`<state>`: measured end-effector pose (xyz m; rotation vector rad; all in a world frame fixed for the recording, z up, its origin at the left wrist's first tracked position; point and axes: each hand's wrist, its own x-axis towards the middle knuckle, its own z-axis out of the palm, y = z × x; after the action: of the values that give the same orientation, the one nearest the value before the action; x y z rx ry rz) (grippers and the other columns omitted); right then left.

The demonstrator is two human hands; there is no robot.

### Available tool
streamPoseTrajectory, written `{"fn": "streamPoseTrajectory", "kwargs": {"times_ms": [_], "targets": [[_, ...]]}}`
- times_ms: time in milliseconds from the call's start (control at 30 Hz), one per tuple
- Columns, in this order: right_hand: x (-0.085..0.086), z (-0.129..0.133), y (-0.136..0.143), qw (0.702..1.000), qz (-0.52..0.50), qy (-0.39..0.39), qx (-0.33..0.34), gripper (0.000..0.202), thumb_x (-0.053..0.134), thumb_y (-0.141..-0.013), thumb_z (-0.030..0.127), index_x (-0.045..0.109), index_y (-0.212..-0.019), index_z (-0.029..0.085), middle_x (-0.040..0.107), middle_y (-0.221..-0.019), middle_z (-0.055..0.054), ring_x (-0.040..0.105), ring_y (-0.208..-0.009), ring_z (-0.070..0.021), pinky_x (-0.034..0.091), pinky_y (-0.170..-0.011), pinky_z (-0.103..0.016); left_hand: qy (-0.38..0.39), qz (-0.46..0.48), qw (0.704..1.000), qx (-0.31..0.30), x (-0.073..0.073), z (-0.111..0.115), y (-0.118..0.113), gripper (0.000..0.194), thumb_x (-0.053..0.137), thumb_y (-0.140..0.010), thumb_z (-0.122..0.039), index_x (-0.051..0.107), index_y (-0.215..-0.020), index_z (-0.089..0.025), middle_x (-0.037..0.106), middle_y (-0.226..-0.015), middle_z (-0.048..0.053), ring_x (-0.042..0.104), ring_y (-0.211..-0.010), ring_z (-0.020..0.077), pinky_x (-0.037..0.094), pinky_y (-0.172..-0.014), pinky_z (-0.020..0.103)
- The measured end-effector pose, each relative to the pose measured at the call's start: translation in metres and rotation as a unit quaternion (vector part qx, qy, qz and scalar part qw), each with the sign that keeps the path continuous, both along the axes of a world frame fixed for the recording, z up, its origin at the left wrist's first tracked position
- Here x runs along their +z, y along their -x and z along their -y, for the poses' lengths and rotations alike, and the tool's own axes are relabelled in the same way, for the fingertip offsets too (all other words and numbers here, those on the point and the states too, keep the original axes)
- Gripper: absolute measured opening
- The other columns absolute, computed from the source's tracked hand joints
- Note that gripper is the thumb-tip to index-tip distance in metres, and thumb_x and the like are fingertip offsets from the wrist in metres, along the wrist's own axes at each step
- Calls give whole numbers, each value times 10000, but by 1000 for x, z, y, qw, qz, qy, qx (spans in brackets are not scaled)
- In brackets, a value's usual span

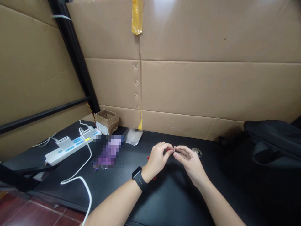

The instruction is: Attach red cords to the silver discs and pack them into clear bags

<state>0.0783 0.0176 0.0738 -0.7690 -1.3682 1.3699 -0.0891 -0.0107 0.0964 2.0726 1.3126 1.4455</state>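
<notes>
My left hand [157, 159], with a black watch [139, 178] on its wrist, and my right hand [191, 163] meet above the black tabletop [162, 201]. Both are closed in a pinch, fingertips nearly touching. Between them shows a small, thin thing [174, 149] with a pale edge and a dark top; its kind is too small to tell. A bit of red shows at my left fingertips. Red cord-like pieces [154, 177] lie partly hidden behind my left hand and wrist. Just beyond my right hand is a round, shiny roll, perhaps clear tape [197, 152].
At left lie a white power strip [72, 147] with plugs and a white cable [88, 185]. A small cardboard box [107, 121], a clear plastic bag [133, 137] and a blurred-out purple item [109, 152] stand farther back. A black bag [275, 147] occupies the right; cardboard walls [178, 88] enclose the back.
</notes>
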Motion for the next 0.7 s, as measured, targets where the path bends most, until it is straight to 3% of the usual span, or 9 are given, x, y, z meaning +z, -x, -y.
{"fn": "streamPoseTrajectory", "kwargs": {"times_ms": [200,433,700], "targets": [[-2,1,4,1000,9,5,-15,229,826,-723,361,703,-825,197,745,-1108,-103,659,-1138,-303,500,-1039,-449,5,0,1000,28,-2,1,-3,131,582,-901,-153,695,-898,-219,726,-934,18,650,-902,177,483,-844,288],[5,3,2,1000,0,-17,-19,428,877,-651,295,726,-1045,226,716,-1200,-98,690,-1083,-286,520,-1035,-462,78,115,989,-47,-6,-3,-1,146,594,-901,-218,717,-977,-197,748,-921,34,684,-824,165,525,-789,267],[4,3,0,998,22,-51,-32,388,879,-642,319,767,-998,212,709,-1209,-119,671,-1114,-322,527,-1009,-503,89,170,980,-61,-7,-5,-1,133,646,-860,-228,638,-984,-183,734,-890,40,689,-808,156,533,-781,266]]}}
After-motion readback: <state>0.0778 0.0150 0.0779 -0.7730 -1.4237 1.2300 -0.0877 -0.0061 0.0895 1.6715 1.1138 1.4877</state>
